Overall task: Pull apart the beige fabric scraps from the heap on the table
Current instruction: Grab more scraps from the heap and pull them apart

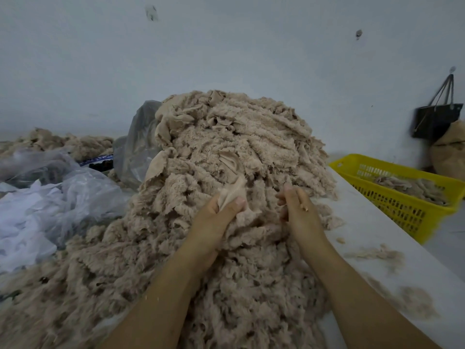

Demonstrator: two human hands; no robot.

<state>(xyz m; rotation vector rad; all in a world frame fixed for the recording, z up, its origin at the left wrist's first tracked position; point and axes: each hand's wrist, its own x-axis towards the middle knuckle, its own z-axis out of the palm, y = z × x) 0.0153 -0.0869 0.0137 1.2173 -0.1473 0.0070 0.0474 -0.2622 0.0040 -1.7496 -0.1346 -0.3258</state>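
A big heap of beige fabric scraps (234,147) fills the middle of the white table (377,230) and spills toward me. My left hand (216,217) sits on the heap's near slope and pinches a smooth beige scrap (232,191) between thumb and fingers; the scrap sticks up out of the hand. My right hand (299,210) is a little to the right, its fingers curled into the fluffy scraps, and whether they grip a piece is hidden.
A yellow plastic basket (402,202) with some scraps stands at the table's right edge. Clear and white plastic bags (63,197) lie at the left, a grey bag (138,147) behind them. A dark bag (435,117) hangs on the wall. Loose fluff (415,298) dots the table.
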